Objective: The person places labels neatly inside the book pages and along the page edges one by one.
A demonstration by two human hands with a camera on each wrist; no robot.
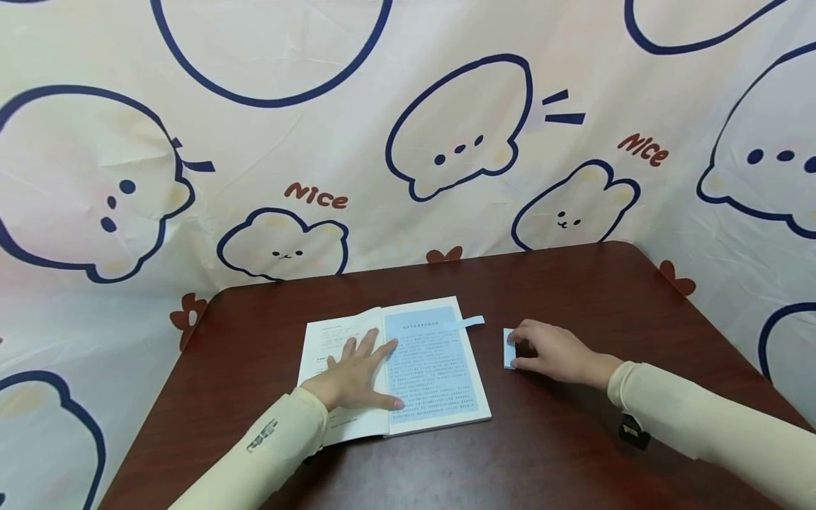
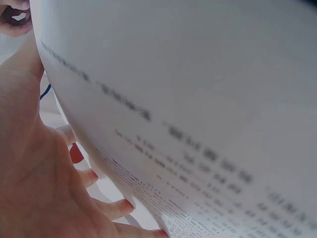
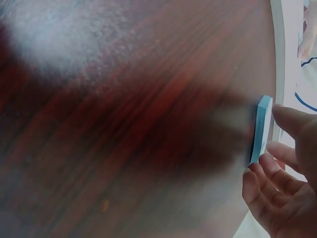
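An open book (image 1: 433, 418) lies on the table, its right page printed over a light blue panel. My left hand (image 1: 353, 379) rests across the inner margin with fingers spread, pressing the pages flat. From the right page's upper edge a pale blue paper strip (image 1: 473, 321) sticks out. To the right of the book, my right hand (image 1: 561, 352) pinches a small light blue pad of sticky notes (image 1: 509, 348) between thumb and fingers, at the tabletop. In the right wrist view the pad (image 3: 260, 129) shows as a thin block beside the fingertips (image 3: 283, 113).
The dark brown wooden table (image 1: 561, 453) has rounded far corners. Behind and on both sides hangs a pale curtain (image 1: 382, 234) with cartoon animals and the word "Nice". A dark device (image 1: 634, 432) is strapped under the right wrist.
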